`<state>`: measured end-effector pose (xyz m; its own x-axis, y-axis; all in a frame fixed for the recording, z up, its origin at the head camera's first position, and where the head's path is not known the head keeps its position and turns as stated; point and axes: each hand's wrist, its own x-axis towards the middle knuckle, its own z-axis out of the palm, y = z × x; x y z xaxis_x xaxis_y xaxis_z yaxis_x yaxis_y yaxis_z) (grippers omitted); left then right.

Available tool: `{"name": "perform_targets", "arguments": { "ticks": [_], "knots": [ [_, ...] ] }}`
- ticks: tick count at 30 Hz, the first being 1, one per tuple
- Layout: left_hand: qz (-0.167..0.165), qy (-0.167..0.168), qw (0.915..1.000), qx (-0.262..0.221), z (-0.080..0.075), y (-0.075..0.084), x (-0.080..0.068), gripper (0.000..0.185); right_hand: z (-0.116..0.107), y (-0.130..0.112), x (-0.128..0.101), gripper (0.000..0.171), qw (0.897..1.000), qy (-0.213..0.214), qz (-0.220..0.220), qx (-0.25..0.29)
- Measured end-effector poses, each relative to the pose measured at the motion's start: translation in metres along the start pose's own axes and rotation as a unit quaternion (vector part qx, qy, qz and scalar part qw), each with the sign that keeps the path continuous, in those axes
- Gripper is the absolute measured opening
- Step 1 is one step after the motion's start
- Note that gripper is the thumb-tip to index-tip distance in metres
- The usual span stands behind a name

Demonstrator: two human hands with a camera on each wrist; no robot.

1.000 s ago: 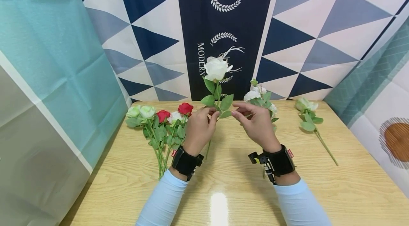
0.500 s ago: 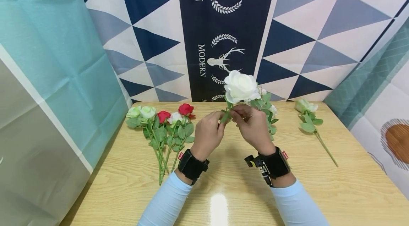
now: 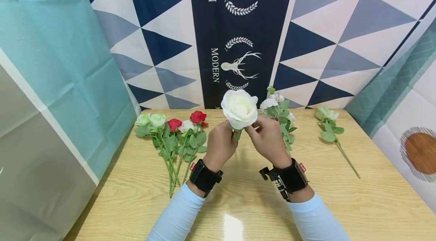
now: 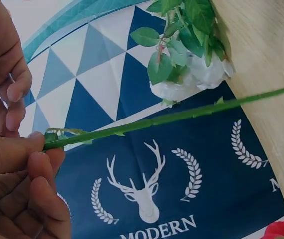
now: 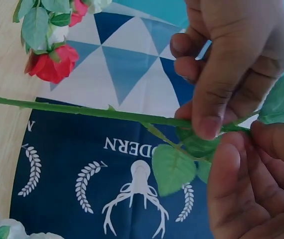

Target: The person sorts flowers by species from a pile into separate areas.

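left fingers curled, pinching green stem

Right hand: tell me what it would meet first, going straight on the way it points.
Most likely the held white rose, just ahead of the right hand in the head view. Depth is unclear; it might pass beneath and meet the left hand.
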<state>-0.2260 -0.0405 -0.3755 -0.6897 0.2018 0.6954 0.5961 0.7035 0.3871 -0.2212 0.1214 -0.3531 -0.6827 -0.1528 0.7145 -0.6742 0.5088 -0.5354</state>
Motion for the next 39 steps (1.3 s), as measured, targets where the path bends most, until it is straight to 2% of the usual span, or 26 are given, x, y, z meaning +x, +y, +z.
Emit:
{"name": "perform_targets", "arguments": {
  "ticks": [3, 7, 13, 16, 21, 24, 31, 39],
  "knots": [
    [0.009, 0.004, 0.9999, -0.005, -0.002, 0.002, 0.0, 0.007, 0.001, 0.001, 0.001, 0.01, 1.0, 0.004, -0.006, 0.009],
    [0.022, 0.015, 0.9995, -0.017, -0.004, 0.003, 0.002, 0.015, 0.002, 0.002, 0.002, 0.009, 1.0, 0.014, -0.023, 0.009],
    [0.012, 0.02, 0.9977, -0.065, -0.007, 0.002, 0.004, 0.007, 0.005, 0.001, 0.001, 0.005, 0.999, 0.005, -0.032, 0.001],
    [-0.002, 0.021, 0.9963, -0.083, -0.011, 0.0, 0.006, 0.014, 0.006, 0.0, 0.0, 0.005, 0.999, -0.019, -0.026, -0.005],
    [-0.013, 0.045, 0.9936, -0.103, -0.014, -0.003, 0.007, 0.008, 0.009, 0.001, -0.003, 0.015, 0.997, -0.073, -0.013, -0.017],
    [-0.014, 0.062, 0.9905, -0.122, -0.014, -0.003, 0.007, 0.01, 0.013, 0.002, -0.003, 0.02, 0.996, -0.085, -0.01, -0.016],
    [-0.031, 0.076, 0.9828, -0.166, -0.016, 0.0, 0.008, 0.01, 0.014, -0.002, -0.003, 0.022, 0.998, -0.066, -0.019, 0.012],
    [0.001, 0.077, 0.9816, -0.175, -0.015, -0.003, 0.011, 0.013, 0.011, -0.001, -0.002, 0.022, 0.999, -0.044, -0.008, 0.019]
  ]
}}
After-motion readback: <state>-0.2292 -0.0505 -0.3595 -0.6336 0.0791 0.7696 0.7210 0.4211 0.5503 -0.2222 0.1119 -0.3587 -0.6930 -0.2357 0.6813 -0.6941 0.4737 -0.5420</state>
